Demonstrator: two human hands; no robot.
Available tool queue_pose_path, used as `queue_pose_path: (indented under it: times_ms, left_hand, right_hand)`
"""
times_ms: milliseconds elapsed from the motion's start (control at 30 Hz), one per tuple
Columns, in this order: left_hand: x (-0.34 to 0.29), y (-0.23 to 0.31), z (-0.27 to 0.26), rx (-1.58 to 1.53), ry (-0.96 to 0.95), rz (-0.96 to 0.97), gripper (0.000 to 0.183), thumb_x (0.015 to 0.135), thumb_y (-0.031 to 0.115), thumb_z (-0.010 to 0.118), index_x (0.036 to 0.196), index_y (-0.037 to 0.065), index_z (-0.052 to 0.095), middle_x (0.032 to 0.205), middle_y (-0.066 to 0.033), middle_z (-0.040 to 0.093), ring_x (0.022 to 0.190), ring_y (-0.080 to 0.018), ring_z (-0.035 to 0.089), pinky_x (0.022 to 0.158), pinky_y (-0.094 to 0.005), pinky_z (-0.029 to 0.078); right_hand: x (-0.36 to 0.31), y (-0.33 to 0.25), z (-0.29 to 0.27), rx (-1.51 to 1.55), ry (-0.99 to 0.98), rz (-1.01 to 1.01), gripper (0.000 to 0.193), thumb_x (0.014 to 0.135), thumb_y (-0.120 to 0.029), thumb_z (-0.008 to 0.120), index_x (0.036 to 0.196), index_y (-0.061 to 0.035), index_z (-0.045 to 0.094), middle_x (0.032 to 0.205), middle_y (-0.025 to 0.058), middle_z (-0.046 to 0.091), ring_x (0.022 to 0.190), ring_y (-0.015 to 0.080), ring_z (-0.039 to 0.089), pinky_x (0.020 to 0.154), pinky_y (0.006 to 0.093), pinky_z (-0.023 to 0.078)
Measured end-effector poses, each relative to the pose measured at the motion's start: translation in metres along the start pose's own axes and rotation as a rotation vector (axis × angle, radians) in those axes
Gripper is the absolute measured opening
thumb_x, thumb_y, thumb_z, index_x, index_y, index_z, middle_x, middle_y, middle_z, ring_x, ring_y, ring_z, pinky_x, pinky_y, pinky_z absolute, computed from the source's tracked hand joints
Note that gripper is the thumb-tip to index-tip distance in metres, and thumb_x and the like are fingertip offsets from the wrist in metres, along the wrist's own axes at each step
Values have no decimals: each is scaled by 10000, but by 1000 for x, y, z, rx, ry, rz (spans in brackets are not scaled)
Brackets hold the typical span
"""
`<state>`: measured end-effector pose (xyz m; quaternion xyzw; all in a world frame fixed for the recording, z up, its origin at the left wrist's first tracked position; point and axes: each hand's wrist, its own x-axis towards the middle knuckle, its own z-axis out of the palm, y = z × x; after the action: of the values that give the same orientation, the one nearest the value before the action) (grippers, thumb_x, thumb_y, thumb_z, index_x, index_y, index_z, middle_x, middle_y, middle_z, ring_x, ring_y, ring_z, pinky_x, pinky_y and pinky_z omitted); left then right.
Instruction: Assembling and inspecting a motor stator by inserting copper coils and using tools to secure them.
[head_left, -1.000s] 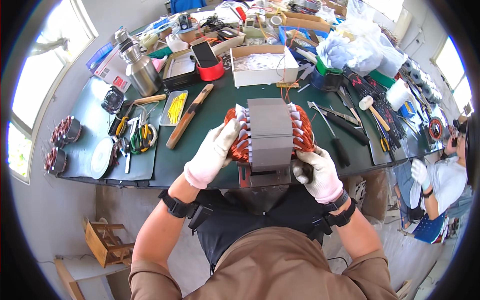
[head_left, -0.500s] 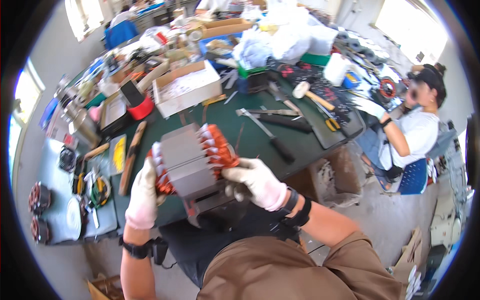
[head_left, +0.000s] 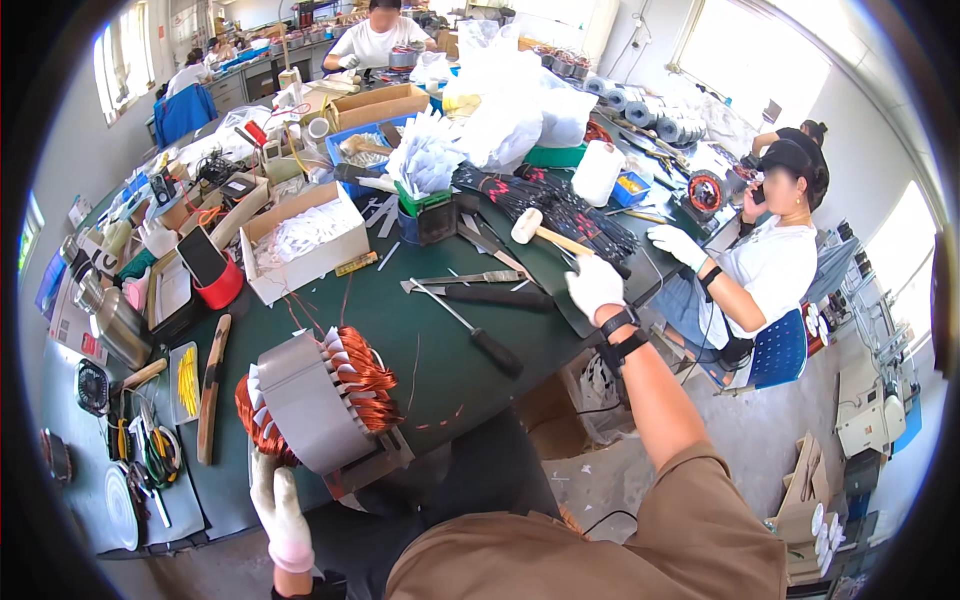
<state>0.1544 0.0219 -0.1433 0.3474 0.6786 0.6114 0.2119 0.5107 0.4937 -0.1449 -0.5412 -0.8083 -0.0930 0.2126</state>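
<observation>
A motor stator (head_left: 312, 400), a grey laminated core with copper windings and white insulation slips, rests at the table's near edge on a metal support (head_left: 383, 462). Against its lower left windings lies my left hand (head_left: 280, 515), white-gloved, with its fingers stretched out. My right hand (head_left: 597, 287), also gloved, reaches far out to the right, just below the wooden handle of a mallet (head_left: 527, 226). Its fingertips are hidden, so any grip there is unclear. Left of that hand are a black-handled screwdriver (head_left: 493, 350) and a black-handled file-like tool (head_left: 500, 297).
An open white box (head_left: 305, 245) of paper slips stands behind the stator. A wooden stick (head_left: 213, 390) and a tray of yellow pieces (head_left: 187, 382) lie to its left. Black sleeved wires (head_left: 560, 205) lie beyond the mallet. A co-worker (head_left: 770, 260) sits at the right.
My right hand has left the stator and moved out toward the mallet. The stator now sits lower on its support, and my left hand has slid down to its lower edge.
</observation>
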Motion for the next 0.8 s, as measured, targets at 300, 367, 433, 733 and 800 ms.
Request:
queue_pose_path:
  times_ms: [300, 367, 433, 733, 800]
  left_hand:
    - [9, 31, 59, -474, 316, -3, 133, 1037, 141, 565, 964, 35, 598, 904, 50, 493, 839, -50, 425, 767, -239, 396]
    - [9, 30, 58, -480, 264, 14, 150, 1022, 109, 587, 905, 16, 598, 899, 38, 459, 810, -61, 433, 742, -240, 395]
    - [9, 32, 57, -493, 238, 47, 166, 1015, 101, 600, 878, 8, 612, 904, 29, 465, 795, -65, 453, 710, -246, 400]
    - [12, 29, 55, -768, 226, -35, 152, 995, 83, 640, 890, -28, 639, 964, 9, 517, 871, -77, 469, 788, -246, 418]
    - [11, 35, 56, -741, 251, -73, 133, 988, 67, 639, 915, -44, 648, 966, -13, 530, 877, -93, 494, 785, -258, 432]
  right_hand:
    - [4, 49, 25, -264, -179, 101, 200, 866, -224, 639, 904, -63, 752, 910, 196, 753, 879, 386, 740, 790, 482, 593]
    - [2, 38, 10, -287, -330, 157, 262, 855, -273, 661, 971, -52, 743, 994, 229, 742, 969, 411, 721, 866, 499, 576]
    - [-3, 24, -2, -262, -372, 160, 329, 853, -323, 673, 1015, -42, 724, 1072, 261, 726, 1042, 436, 695, 925, 524, 549]
    - [9, -58, -83, 802, -66, 132, 355, 1090, -324, 531, 1127, 6, 656, 776, 43, 577, 684, 170, 541, 647, 356, 461]
    - [-2, -120, -139, 903, 103, -113, 343, 1092, -310, 530, 1100, 18, 630, 794, 11, 511, 712, 129, 489, 659, 319, 425]
